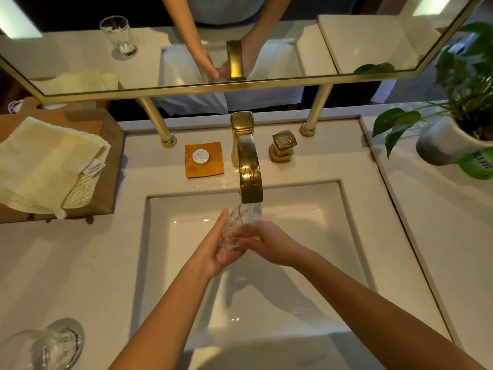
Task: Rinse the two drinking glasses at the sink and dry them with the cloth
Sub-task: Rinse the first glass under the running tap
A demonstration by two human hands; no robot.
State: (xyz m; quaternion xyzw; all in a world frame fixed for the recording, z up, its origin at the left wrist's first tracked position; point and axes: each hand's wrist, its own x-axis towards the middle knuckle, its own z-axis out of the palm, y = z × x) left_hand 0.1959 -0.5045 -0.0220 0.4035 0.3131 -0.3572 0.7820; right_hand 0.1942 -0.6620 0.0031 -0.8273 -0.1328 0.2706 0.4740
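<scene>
- Your left hand (213, 249) is below the gold faucet (246, 161) spout, a little to its left. Its fingers (223, 217) lie nearly straight up along the side of the drinking glass (233, 232), cradling it from the left.
- Your right hand (269, 241) comes in from the right of the spout, its fingers (241, 235) curled onto the same glass.
- The drinking glass, clear with a cut pattern, is tilted between both hands directly under the faucet mouth, over the white sink (320, 236). The water stream (249, 213) runs onto its rim.
- The second glass (53, 345) is on the bench (80, 263), well to the left of the faucet and nearer to you than it. It is blurred, so you cannot tell whether it is upright.
- The folded cream cloth (45, 161) lies on a wooden tray (113, 156), far left of the faucet. A small white tag (93, 166) on it carries print too small to read.
- Just left of the faucet base sits a wooden soap dish (205, 169) with a round wrapped soap (200, 157); its lettering is illegible.
- Just right of the faucet stands a square gold handle (282, 145) with a red mark on top.
- Far right of the faucet is a potted plant (448, 142). A green label (477, 162) beside it shows white characters that cannot be made out.
- Behind the faucet, the gold-framed mirror (346, 44) reflects your hands and a glass.
</scene>
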